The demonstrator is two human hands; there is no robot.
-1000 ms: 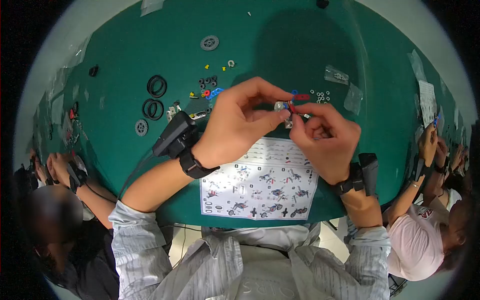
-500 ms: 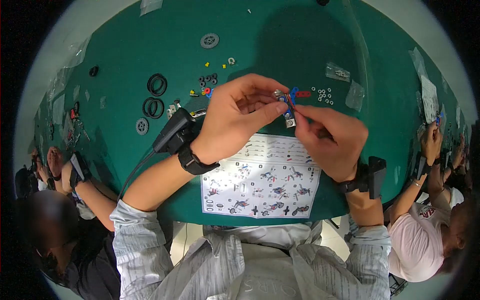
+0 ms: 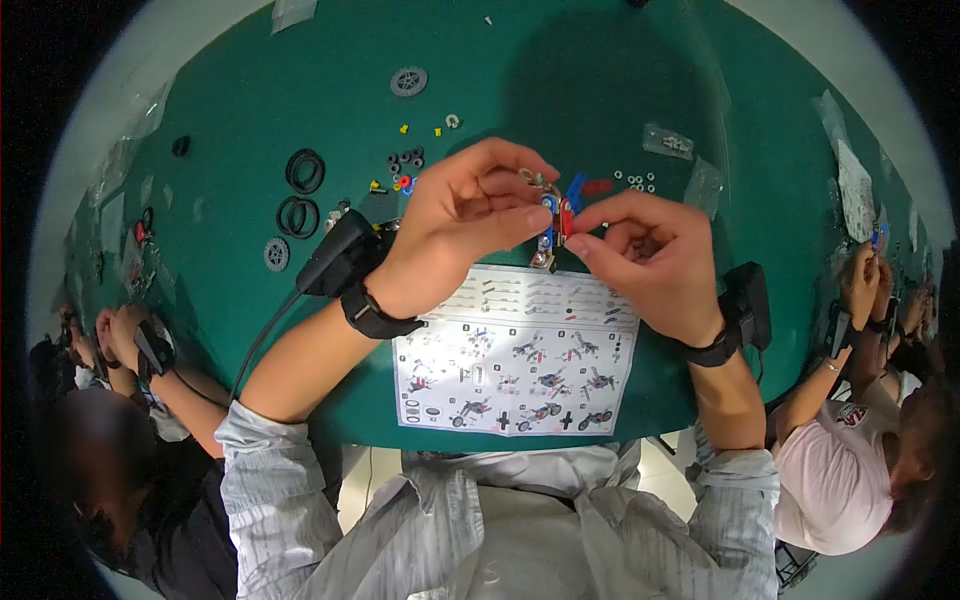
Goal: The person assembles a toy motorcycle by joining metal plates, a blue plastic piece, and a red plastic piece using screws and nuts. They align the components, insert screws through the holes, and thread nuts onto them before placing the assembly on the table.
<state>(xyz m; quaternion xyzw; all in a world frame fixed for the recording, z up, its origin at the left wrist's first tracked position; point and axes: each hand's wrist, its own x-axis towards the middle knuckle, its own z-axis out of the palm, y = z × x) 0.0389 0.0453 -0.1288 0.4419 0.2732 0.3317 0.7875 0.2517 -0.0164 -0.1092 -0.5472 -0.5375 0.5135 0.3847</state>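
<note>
A small model assembly [image 3: 547,240] of blue, red and silver metal parts is held upright over the top of the instruction sheet [image 3: 415,350]. My left hand [image 3: 448,225] grips it from the left, its thumb against the blue side. At its right side, the thumb and forefinger of my right hand [image 3: 655,250] pinch close to a red strip [image 3: 567,222] on the assembly. Fingers partly hide the parts, and any small fastener between them is too small to make out. Just behind lie a blue piece [image 3: 577,187] and a blurred red strip [image 3: 598,187].
Several white nuts [image 3: 636,182] and a small plastic bag of parts [image 3: 668,142] lie right of my hands. To the left are black tyre rings [image 3: 297,217], grey wheels [image 3: 409,82], and small black [image 3: 404,160] and yellow pieces. Other people sit at both sides.
The assembly has been turned, so its red strip now faces more into view, and it sits slightly further left. My right hand's fingers have shifted left and are bent differently beside it.
</note>
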